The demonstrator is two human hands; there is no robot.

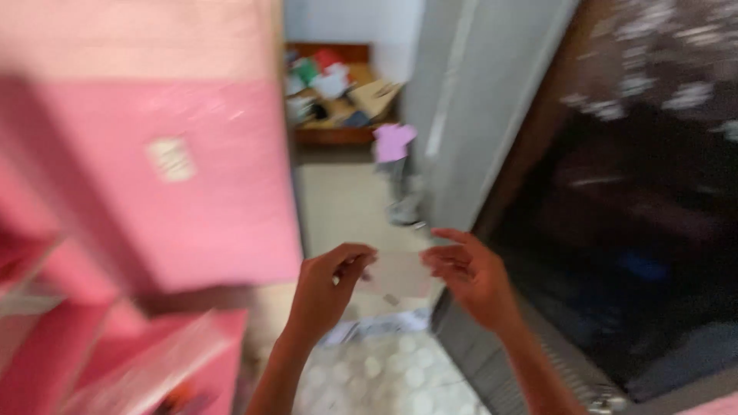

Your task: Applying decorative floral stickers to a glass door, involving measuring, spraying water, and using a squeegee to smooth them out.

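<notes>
The head view is blurred by motion. My left hand (327, 288) and my right hand (469, 273) are raised side by side at the lower middle. Between them they pinch a small, thin, pale sheet (398, 274), the left hand at its left edge and the right hand at its right edge. The sheet looks like paper or clear plastic; the blur hides which.
A pink cabinet (169, 177) with open pink shelves (115, 353) fills the left. A grey door or panel (469, 107) and a dark surface (638, 230) stand on the right. Beyond lies a pale floor (342, 204), a cluttered wooden shelf (338, 92) and a small figure in pink (394, 146).
</notes>
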